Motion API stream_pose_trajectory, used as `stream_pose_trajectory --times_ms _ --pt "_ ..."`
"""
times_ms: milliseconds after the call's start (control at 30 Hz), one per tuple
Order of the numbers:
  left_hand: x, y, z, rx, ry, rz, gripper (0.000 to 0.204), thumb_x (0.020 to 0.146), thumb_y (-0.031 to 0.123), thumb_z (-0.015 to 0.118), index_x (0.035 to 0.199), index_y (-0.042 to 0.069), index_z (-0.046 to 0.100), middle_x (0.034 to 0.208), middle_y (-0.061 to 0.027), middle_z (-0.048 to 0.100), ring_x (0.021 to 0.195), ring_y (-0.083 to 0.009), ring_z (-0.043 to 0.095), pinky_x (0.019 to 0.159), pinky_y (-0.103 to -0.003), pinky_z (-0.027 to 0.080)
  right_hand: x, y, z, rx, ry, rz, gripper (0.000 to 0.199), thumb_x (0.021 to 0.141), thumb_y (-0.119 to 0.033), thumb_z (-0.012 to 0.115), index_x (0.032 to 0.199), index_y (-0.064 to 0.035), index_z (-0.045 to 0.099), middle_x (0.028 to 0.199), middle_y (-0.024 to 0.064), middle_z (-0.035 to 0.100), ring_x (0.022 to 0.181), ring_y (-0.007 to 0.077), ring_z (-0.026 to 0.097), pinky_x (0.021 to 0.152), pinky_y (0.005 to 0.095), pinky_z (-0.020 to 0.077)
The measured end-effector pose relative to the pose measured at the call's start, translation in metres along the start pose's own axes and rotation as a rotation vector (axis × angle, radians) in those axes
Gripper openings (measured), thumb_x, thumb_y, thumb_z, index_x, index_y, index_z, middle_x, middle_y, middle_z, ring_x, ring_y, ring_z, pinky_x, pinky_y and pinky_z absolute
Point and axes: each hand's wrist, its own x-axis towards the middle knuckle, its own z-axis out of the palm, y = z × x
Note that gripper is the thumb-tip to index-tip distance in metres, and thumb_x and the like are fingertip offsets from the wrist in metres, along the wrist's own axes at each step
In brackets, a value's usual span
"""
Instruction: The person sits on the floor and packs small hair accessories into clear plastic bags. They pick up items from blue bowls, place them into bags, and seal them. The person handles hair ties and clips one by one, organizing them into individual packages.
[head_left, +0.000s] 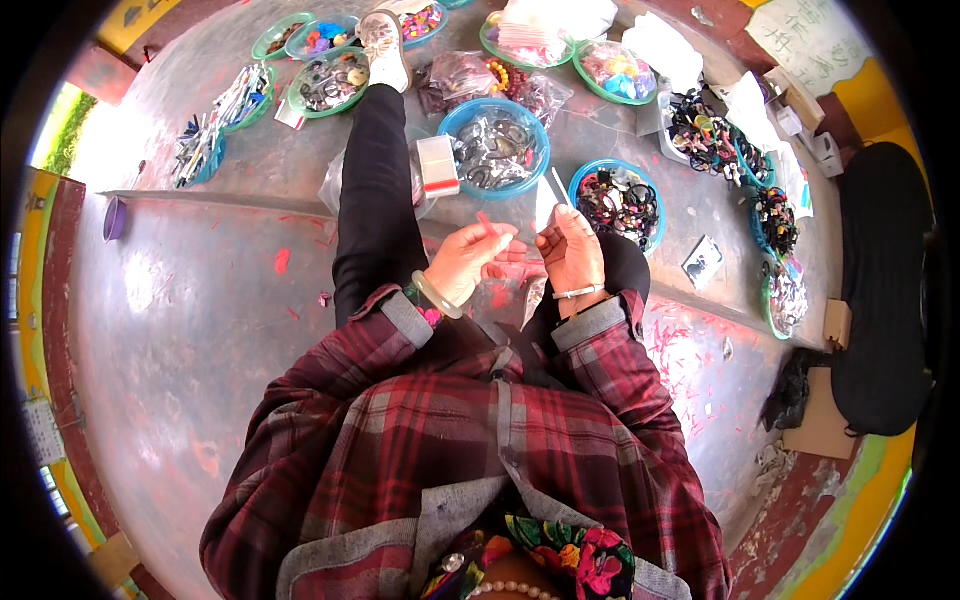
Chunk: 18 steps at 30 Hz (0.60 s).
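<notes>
My left hand [462, 264] is in front of my lap, its fingers closed on a small red strip [486, 223] that sticks up from them. A hand's width to the right, my right hand [574, 258] pinches a thin white stick [558, 187] pointing up and away. The fingertips of both hands are close together but apart. Just beyond my left hand stands a white box with a red band [437, 168]. Past my right hand is a blue basin [661, 222] of dark, mixed small items. Another blue basin [546, 150], holding shiny bagged pieces, is farther off.
Green baskets [340, 108] and other tubs of small goods line the far floor. Bundled pens or sticks [200, 145] are at the left, near a purple cup [115, 219]. A picture card [703, 262] lies right. Red scraps [690, 370] litter the floor. A long black case [880, 290] borders the right.
</notes>
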Motion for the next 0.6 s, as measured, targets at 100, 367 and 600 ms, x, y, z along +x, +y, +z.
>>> stream_pose_trajectory --times_ms 100,367,600 --pt "0.003 0.001 -0.003 0.12 0.094 -0.014 0.023 0.09 0.017 0.049 0.105 0.0 0.054 0.096 -0.0141 0.062 0.086 -0.018 0.062 0.061 -0.022 0.046 -0.001 -0.001 0.002 0.002 -0.009 0.02 0.007 0.084 -0.015 0.06 0.083 -0.0089 0.057 0.074 0.0018 0.059 0.069 0.0168 0.06 0.057 0.0248 0.0475" --pt "-0.007 0.05 -0.012 0.49 0.066 0.106 0.019 0.09 0.015 0.049 0.096 -0.001 0.056 0.087 -0.0104 0.064 0.08 -0.0156 0.063 0.055 -0.02 0.046 -0.006 -0.005 0.001 -0.226 -0.004 0.09 0.01 0.082 -0.009 0.059 0.091 -0.0065 0.056 0.08 0.0056 0.063 0.068 0.0154 0.061 0.056 0.0224 0.0441" --pt "-0.017 0.064 -0.017 0.487 0.118 0.047 0.017 0.088 0.017 0.052 0.093 0.001 0.057 0.083 -0.0091 0.063 0.073 -0.0139 0.062 0.053 -0.02 0.045 -0.024 -0.009 0.026 -1.245 -0.107 -0.817 0.054 0.061 0.0 0.068 0.112 -0.0061 0.05 0.109 0.0113 0.052 0.103 0.0273 0.049 0.089 0.0345 0.0405"
